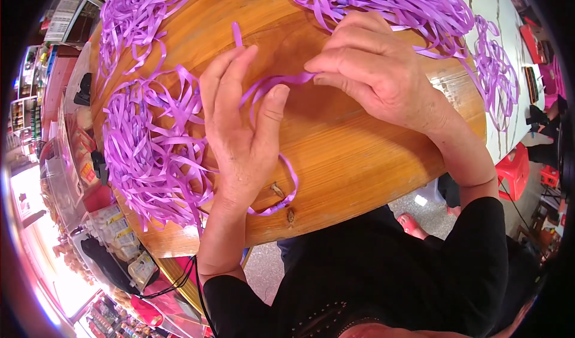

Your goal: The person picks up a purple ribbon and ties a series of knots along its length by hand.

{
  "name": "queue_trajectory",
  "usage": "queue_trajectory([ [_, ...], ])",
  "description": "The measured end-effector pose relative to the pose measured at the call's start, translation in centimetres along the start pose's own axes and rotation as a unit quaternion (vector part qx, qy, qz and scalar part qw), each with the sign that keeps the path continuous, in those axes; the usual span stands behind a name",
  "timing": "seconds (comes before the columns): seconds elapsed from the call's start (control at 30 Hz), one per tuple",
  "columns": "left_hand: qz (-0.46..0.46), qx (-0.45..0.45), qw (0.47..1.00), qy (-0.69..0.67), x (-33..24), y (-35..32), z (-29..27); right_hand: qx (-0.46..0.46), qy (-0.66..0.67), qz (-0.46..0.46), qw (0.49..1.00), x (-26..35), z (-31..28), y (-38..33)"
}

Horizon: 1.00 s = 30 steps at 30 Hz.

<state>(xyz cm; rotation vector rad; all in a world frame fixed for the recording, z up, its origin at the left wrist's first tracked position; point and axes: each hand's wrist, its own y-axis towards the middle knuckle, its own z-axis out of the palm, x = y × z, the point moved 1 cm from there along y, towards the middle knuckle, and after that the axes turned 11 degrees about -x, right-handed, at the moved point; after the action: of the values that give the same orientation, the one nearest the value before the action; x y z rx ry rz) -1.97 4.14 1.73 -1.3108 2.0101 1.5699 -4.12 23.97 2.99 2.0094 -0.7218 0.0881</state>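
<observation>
In the head view, the right hand's grip pinches a purple ribbon above the table, probably keeping it clear of the ribbon pile. The left hand's thumb and fingers stand apart, the ribbon passing behind.

White glare burns out the lower left, soft shadow darkens the wooden tabletop, and edges curve

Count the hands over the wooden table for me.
2: the left hand, beside the left heap of purple ribbon, and the right hand, farther right, pinching a ribbon strand. No others show there.
</observation>
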Motion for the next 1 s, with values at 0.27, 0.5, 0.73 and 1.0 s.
queue_trajectory([
  [0.27, -0.347, 0.082, 0.885, -0.300, -1.4, -1.7, 1.1, 0.000, 0.042, -0.010, 0.999, 0.5, 0.5, -0.2],
  [0.5, -0.357, 0.049, 0.875, -0.324, -0.6, -1.6, 0.7, 0.002, 0.147, 0.088, 0.985, 0.5, 0.5, 0.2],
  [0.73, -0.388, 0.031, 0.855, -0.342, -0.8, -1.7, 0.8, 0.011, 0.143, 0.082, 0.986, 0.6, 0.3, 0.2],
  [1.0, -0.388, 0.052, 0.854, -0.341, -1.3, -1.7, 0.7, 0.007, 0.067, 0.054, 0.996, 1.1, 0.2, -0.1],
])
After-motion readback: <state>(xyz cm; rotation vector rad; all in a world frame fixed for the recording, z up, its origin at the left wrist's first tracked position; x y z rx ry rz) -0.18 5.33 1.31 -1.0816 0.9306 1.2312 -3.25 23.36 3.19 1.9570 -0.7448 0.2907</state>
